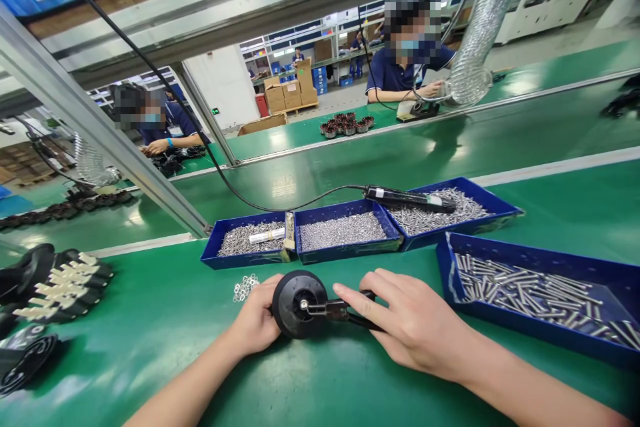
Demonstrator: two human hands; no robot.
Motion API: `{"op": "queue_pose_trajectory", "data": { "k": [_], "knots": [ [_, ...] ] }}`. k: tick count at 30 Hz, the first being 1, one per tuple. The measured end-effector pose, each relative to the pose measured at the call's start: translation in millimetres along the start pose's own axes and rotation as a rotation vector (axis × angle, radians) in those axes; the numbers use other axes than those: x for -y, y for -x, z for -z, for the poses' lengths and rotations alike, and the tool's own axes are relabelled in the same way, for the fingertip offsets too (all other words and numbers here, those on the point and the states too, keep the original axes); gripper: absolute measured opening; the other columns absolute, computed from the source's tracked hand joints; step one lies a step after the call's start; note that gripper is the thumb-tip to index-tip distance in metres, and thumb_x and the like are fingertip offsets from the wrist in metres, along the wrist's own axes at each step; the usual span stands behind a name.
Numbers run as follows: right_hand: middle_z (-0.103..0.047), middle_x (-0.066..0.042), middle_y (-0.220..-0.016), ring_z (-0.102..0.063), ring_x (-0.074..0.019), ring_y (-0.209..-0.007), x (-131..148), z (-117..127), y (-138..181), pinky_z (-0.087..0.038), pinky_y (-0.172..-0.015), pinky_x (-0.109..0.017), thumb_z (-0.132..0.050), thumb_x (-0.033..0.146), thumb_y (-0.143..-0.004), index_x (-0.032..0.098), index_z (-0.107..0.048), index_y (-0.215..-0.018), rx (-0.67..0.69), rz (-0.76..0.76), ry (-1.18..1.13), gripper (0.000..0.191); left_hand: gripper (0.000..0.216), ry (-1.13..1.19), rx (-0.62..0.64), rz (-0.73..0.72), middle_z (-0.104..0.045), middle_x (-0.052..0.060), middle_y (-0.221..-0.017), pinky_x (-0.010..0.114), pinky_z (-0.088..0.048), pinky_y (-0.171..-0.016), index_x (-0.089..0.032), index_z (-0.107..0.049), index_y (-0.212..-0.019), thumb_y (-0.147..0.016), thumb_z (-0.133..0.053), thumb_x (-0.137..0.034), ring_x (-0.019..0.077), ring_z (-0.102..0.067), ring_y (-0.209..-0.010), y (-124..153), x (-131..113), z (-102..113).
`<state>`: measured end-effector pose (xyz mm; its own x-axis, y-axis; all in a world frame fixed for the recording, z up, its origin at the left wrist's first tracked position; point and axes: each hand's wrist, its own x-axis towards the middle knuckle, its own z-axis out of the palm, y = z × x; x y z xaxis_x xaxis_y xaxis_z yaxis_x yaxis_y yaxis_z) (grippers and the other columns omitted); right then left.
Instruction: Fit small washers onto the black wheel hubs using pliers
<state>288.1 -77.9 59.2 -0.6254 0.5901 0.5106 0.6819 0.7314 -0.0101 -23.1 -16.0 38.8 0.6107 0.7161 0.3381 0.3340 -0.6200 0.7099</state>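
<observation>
Green worktop spreads across the near side, with two co-workers busy at the far bench, and all the action is front and centre! Left hand has its fingers wrapped around the left edge of a round black part, seemingly to steady it with its face turned up to view. Over on the right, the right hand is closed on the handles of black pliers, index finger stretched forward, probably for aim; their tips meet the part's metal centre, though whether they pinch anything there cannot be told. Small metal rings lie loose just beyond the left hand, while long metal pins fill a blue bin at right, apparently kept within easy reach.
</observation>
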Motion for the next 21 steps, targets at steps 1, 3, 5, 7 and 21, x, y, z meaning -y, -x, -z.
{"op": "queue_pose_trajectory", "data": {
  "k": [1,3,5,7,21],
  "knots": [
    [-0.062,-0.01,-0.1,-0.054,-0.0243,-0.081,0,0,0,-0.04,-0.065,-0.035,-0.054,0.003,-0.086,0.018,-0.055,-0.153,0.006,-0.003,0.0,0.069,0.026,0.004,0.0,-0.007,-0.079,0.009,-0.093,0.037,-0.057,-0.082,-0.018,-0.076,-0.081,-0.1,-0.069,-0.035,0.0217,-0.066,-0.085,0,1,0],
    [-0.062,-0.01,-0.102,-0.054,-0.0239,-0.081,-1,0,0,-0.039,-0.065,-0.035,-0.052,0.001,-0.082,0.018,-0.054,-0.154,0.018,-0.005,-0.004,0.074,0.025,0.023,-0.003,-0.025,-0.079,0.009,-0.092,0.034,-0.055,-0.079,-0.018,-0.074,-0.078,-0.1,-0.07,-0.031,0.0201,-0.065,-0.082,0,3,0],
    [-0.062,-0.01,-0.103,-0.053,-0.0233,-0.081,-1,1,0,-0.039,-0.065,-0.035,-0.051,-0.001,-0.08,0.018,-0.052,-0.155,0.028,-0.007,-0.012,0.078,0.023,0.048,-0.001,-0.036,-0.079,0.008,-0.093,0.033,-0.054,-0.078,-0.018,-0.074,-0.078,-0.098,-0.072,-0.027,0.0194,-0.065,-0.083,0,5,1],
    [-0.062,-0.009,-0.103,-0.052,-0.0227,-0.081,-2,2,0,-0.039,-0.066,-0.034,-0.05,-0.002,-0.08,0.019,-0.051,-0.156,0.04,-0.015,-0.02,0.079,0.018,0.066,0.013,-0.04,-0.079,0.009,-0.095,0.033,-0.054,-0.08,-0.018,-0.077,-0.082,-0.098,-0.072,-0.024,0.0203,-0.067,-0.087,0,6,1],
    [-0.062,-0.008,-0.103,-0.055,-0.023,-0.081,-6,0,1,-0.032,-0.062,-0.033,-0.046,-0.005,-0.081,0.025,-0.045,-0.16,0.128,-0.053,-0.11,0.085,0.013,0.034,0.004,-0.099,-0.08,0.007,-0.089,0.031,-0.056,-0.078,-0.018,-0.077,-0.084,-0.095,-0.072,-0.016,0.019,-0.068,-0.084,0,7,2]
  ]
}}
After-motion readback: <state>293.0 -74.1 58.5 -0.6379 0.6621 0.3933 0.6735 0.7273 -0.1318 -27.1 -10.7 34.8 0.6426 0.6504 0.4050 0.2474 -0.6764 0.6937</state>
